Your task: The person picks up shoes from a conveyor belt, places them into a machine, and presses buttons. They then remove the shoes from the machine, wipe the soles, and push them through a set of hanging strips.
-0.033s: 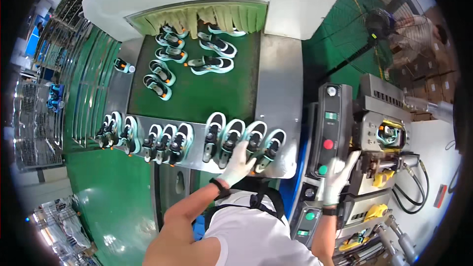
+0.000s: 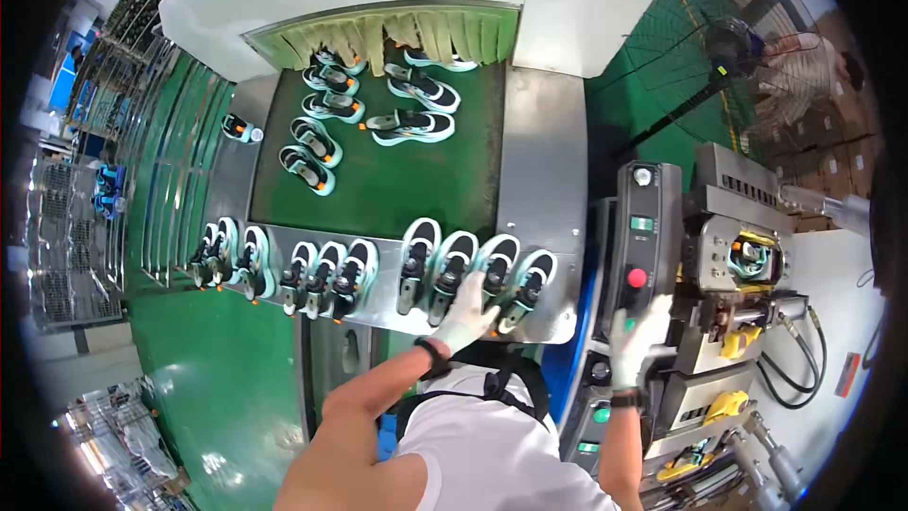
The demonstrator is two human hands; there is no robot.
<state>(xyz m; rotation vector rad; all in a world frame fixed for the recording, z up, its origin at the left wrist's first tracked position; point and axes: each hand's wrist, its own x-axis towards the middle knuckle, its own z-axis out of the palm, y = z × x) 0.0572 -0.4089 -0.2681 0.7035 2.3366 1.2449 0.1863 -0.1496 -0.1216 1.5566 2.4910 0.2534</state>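
Observation:
My left hand, in a white glove, is closed round the heel end of a black-and-white sneaker with a mint sole. That shoe stands in a row on the metal ledge, between a second sneaker and the end sneaker. My right hand, gloved too, is over the control panel, partly covering its green button. Its fingers are stretched out and hold nothing; slight blur hides whether it touches the button.
More sneakers lie on the green conveyor belt before a strip curtain. A press at the right holds a shoe. A fan stands at the far right, a person behind it. Metal racks stand left.
My right hand has moved slightly left, from beside the control panel to over its green button. My left hand stays at the same sneaker. The whole view has shifted slightly.

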